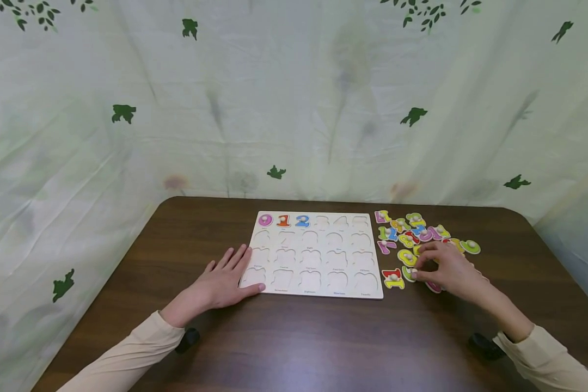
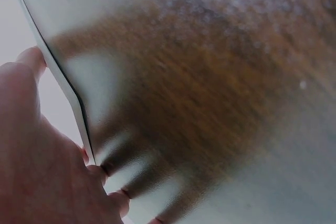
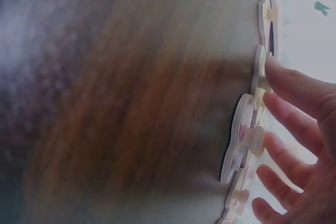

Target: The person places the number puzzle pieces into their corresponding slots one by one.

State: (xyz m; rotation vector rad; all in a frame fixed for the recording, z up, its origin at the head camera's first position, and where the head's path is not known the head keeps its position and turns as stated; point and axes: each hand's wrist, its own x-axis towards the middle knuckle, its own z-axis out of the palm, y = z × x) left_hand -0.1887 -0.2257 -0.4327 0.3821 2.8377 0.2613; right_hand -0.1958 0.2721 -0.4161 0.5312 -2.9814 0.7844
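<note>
So your left hand (image 1: 224, 280) was spread flat at the near left corner of the white rectangular board with cut number outlines (image 1: 324, 260), thumb over its front edge. Your right hand (image 1: 446, 268) was over the loose pile right of the board, thumb and index curled in at the small green-and-white puzzle piece with a pale knob (image 1: 408, 274), which lay on the dark brown wood-grain table (image 1: 294, 343). Honestly couldn't tell if you'd actually pinched that knob or were just beside it; your own fingers crowded the view. The piece looked thin, stiff and light, probably wood, so I'd guess dropping it was no big worry, but a smooth flat face could slide. The knob seemed the best hold, since the rim sat low against the tabletop. Edges were tight: neighbours in the pile bunched close, and the red-and-yellow number piece (image 1: 394, 284) sat between it and the board's right edge. Roomiest way out looked like straight up, or toward you over the near tabletop.
</note>
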